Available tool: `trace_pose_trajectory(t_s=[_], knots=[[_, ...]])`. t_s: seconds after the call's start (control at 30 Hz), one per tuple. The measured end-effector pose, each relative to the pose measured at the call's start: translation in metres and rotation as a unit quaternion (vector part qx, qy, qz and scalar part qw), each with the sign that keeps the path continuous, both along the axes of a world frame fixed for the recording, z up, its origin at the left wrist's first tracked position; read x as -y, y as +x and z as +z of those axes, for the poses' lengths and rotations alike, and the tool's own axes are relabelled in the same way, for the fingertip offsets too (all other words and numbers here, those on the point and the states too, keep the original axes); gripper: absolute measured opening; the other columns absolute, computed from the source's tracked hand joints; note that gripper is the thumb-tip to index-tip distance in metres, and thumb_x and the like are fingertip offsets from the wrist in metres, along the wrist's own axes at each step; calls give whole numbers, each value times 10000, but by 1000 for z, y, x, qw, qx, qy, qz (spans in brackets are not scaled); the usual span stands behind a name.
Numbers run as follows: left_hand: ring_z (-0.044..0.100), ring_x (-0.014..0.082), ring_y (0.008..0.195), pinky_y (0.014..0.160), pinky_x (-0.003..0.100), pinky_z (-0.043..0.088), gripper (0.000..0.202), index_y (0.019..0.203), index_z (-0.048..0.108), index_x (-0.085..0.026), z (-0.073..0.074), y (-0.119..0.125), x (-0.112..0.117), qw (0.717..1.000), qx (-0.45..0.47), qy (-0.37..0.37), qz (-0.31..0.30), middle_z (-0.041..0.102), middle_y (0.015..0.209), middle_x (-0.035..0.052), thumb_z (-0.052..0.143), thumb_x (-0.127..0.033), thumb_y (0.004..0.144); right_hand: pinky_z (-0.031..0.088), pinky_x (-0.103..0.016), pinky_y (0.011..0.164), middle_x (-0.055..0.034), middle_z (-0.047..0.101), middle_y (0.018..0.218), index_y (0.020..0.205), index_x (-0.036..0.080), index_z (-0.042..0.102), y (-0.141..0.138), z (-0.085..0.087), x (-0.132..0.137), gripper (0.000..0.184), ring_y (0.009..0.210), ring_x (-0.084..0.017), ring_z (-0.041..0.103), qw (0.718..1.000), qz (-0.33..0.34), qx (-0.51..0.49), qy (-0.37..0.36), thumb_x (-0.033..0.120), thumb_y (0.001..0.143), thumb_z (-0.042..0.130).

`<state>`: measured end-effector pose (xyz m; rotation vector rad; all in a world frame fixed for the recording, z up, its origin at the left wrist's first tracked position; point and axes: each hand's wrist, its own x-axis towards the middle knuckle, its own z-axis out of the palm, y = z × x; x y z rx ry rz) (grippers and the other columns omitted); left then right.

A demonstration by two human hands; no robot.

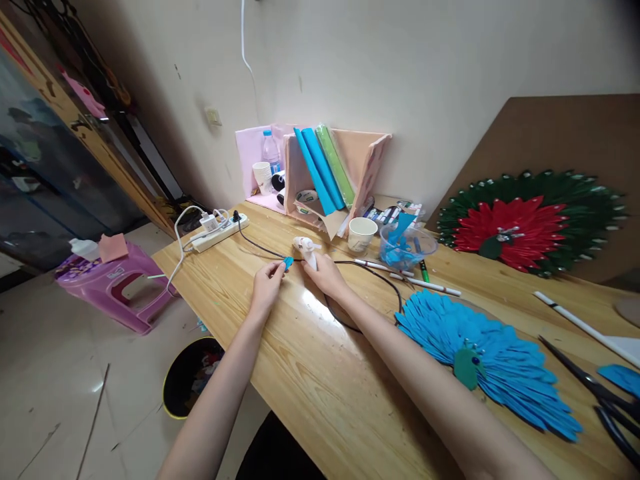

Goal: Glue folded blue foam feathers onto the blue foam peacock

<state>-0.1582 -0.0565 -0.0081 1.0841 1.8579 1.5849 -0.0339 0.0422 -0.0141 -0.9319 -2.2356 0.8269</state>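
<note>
My left hand (267,283) pinches a small blue paper piece (288,263) between thumb and fingers, just above the wooden table (320,373). My right hand (327,273) is closed on a white glue gun (306,250), whose nozzle points left toward the blue piece. The gun's black cord (370,273) loops across the table and runs to a white power strip (220,231). A blue paper peacock fan (487,357) lies flat to the right of my right forearm.
A paper cup (361,233), a clear bowl of blue pieces (407,245), white sticks (425,283) and scissors (597,393) lie on the table. A red-green peacock fan (530,220) leans at the back right. A pink organiser with rolls (325,173) stands at the wall. A bin (193,377) and pink stool (117,283) sit on the floor.
</note>
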Motion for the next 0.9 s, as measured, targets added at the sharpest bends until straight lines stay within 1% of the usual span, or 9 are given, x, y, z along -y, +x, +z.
trace_pose_trajectory(t_s=[0.07,0.13,0.2,0.27,0.4,0.53,0.6,0.7,0.9], knots=[[534,129,651,622,230,423,315,819,648,-150,11,13,4,999,1,10,-40,613,723,23,544,-436,737,399,-326,757,-93,614,861,879,150,572,13,3,7,193,845,-227,535,1000,5,7,7,330,834,518],[527,128,669,651,228,423,275,794,652,-156,23,31,11,996,-1,18,-92,608,729,20,562,-411,742,403,-335,807,-99,597,978,988,156,565,36,9,17,237,923,-224,521,1000,13,0,21,334,835,535],[535,136,721,682,232,422,242,796,652,-158,33,52,15,982,-17,18,-189,615,783,32,548,-375,779,410,-352,836,-109,575,1021,1091,150,529,69,15,30,276,962,-223,513,998,24,-25,48,286,852,524],[542,144,735,678,233,423,246,787,653,-159,40,74,15,966,-25,-1,-259,625,796,39,531,-373,795,433,-337,805,-92,579,972,1093,158,528,108,20,45,236,909,-201,532,997,12,-56,44,243,877,490],[551,151,701,644,234,418,261,728,655,-146,40,118,-4,925,-46,-75,-369,633,719,30,536,-372,780,458,-313,746,-62,580,909,972,191,564,188,24,75,127,821,-174,553,995,-54,-80,35,262,883,509],[521,132,622,576,224,381,290,679,647,-143,30,163,-23,883,-88,-87,-453,593,636,6,497,-351,816,458,-303,717,-41,589,855,935,203,576,248,19,98,100,784,-166,563,985,-150,-67,50,261,854,565],[522,132,639,585,223,377,286,675,633,-150,25,183,-25,869,-99,-74,-480,591,655,4,484,-337,831,461,-302,711,-34,599,839,938,208,584,265,14,106,110,766,-161,568,978,-185,-72,61,259,841,586],[533,138,699,637,228,384,279,674,603,-157,19,201,-20,862,-114,-49,-492,600,714,13,461,-315,854,470,-301,701,-29,616,822,977,216,595,274,7,110,151,750,-158,576,976,-193,-70,72,255,831,601],[530,148,733,674,244,386,291,693,575,-172,13,201,-7,836,-161,-54,-523,590,739,19,424,-326,887,488,-294,683,-27,636,788,979,223,616,272,4,107,171,730,-157,595,981,-164,-82,63,264,813,623]])
